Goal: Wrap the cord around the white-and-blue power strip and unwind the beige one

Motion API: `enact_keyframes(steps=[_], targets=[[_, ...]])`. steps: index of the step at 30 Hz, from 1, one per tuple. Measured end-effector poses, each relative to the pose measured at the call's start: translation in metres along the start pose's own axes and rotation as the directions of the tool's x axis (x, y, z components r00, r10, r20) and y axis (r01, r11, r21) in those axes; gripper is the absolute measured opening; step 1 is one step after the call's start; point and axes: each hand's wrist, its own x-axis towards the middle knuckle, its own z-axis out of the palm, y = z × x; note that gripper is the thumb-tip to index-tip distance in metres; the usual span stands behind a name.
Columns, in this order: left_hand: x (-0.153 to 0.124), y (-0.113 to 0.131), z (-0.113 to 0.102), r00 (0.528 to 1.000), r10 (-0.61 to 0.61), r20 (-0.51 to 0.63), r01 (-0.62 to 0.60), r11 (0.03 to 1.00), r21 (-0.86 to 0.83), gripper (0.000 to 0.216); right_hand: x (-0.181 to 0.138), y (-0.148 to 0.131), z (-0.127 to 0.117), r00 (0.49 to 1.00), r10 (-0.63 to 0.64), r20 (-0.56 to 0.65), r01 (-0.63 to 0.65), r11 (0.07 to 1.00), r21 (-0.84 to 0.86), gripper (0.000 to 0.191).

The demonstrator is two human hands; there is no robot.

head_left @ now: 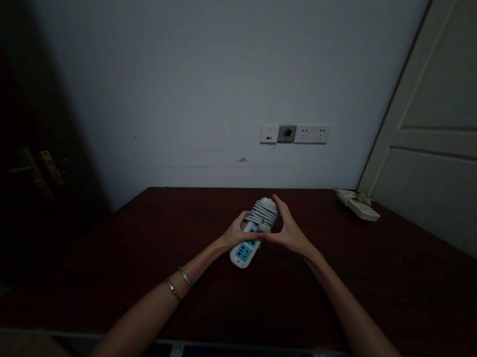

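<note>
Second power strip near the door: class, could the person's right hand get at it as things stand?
Probably yes: the second power strip lies on bare table beyond the right hand, nothing between, though that hand grips the wrapped power strip.

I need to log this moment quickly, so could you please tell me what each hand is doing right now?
Left hand: closed on the power strip, at the middle.
Right hand: closed on the cord coiled around the strip's far end.

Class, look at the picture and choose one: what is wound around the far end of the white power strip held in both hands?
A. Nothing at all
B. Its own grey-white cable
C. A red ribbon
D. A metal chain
B. Coils of the pale cable wrap the far end of the power strip, with the left hand and right hand gripping it from either side above the dark red table.
</note>
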Motion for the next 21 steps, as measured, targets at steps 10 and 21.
enact_keyframes(steps=[10,21], targets=[[-0.0005,-0.0029,-0.0058,0.994,-0.064,0.093,0.069,0.996,-0.054,0.076,-0.0025,0.0013,-0.0067,0.994,0.056,0.096,-0.062,0.997,0.054,0.099],[0.0014,-0.0034,-0.0037,0.997,0.05,0.054,-0.053,0.997,0.061,0.059,-0.0029,-0.0002,-0.002,0.998,-0.028,-0.049,0.025,0.998,-0.061,0.098]])
